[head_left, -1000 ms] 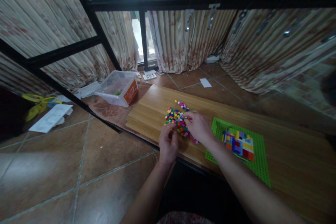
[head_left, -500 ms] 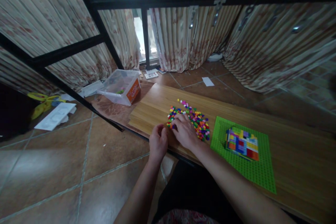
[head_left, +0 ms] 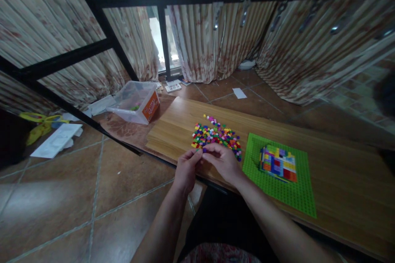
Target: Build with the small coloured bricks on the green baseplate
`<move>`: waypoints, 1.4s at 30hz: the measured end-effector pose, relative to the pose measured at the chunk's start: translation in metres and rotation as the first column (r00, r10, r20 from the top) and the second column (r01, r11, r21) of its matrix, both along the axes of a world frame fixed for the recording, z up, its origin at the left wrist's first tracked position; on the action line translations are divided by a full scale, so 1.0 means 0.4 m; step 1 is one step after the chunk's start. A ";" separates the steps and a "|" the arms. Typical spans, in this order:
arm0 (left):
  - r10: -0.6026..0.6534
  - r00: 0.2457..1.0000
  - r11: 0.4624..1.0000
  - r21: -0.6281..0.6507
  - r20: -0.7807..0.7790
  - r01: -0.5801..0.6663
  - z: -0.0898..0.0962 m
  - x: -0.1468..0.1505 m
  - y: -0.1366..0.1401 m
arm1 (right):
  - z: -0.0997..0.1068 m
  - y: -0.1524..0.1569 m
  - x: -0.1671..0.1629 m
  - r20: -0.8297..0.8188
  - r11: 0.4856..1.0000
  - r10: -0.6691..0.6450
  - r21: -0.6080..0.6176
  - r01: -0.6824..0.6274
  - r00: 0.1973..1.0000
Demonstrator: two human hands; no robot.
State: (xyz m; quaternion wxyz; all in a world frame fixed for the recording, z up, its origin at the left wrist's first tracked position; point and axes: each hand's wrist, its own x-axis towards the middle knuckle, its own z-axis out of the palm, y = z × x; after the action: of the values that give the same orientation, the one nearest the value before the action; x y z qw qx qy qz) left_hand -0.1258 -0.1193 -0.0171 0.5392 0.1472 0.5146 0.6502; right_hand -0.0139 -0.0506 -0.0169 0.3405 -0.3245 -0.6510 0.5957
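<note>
My left hand (head_left: pixel 186 167) and my right hand (head_left: pixel 224 162) meet fingertip to fingertip at the near edge of the wooden board. Between the right thumb and forefinger is a tiny purple brick (head_left: pixel 204 150). The left thumb and forefinger are pinched together right beside it; what they hold is too small to make out. Just beyond the fingers spreads a pile of small coloured bricks (head_left: pixel 216 132). To the right, a block built of many-coloured bricks (head_left: pixel 279 163) sits on a green baseplate (head_left: pixel 300 197).
A clear plastic box (head_left: pixel 129 94) with an orange label and a few green pieces inside stands past the wooden board's (head_left: pixel 173 121) left end. Black metal bars (head_left: pixel 123 63) cross in front of the curtains. White packaging (head_left: pixel 57 141) and a yellow bag (head_left: pixel 35 133) lie on the tiled floor.
My right hand has drawn back from the pile to my left hand, with a purple brick in its fingertips. The left fingers have come up to meet it. The view has shifted slightly.
</note>
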 end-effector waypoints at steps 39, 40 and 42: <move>-0.075 0.996 0.997 0.012 -0.055 0.076 0.001 0.103 0.081 | 0.004 0.044 0.081 0.053 0.933 -0.202 -0.294 0.208 0.978; -0.078 0.993 0.997 0.004 -0.092 0.079 -0.005 0.101 0.085 | 0.000 0.050 0.083 0.078 0.933 -0.206 -0.285 0.220 0.975; -0.067 0.970 0.998 -0.030 -0.234 0.061 -0.020 0.094 0.100 | -0.010 0.066 0.084 0.173 0.948 -0.234 -0.177 0.264 0.957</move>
State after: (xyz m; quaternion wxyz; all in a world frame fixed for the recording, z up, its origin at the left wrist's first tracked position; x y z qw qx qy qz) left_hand -0.0881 -0.0794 -0.0250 0.4967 0.2337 0.5771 0.6046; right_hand 0.0198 -0.0242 -0.0209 0.3291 -0.4804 -0.5657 0.5838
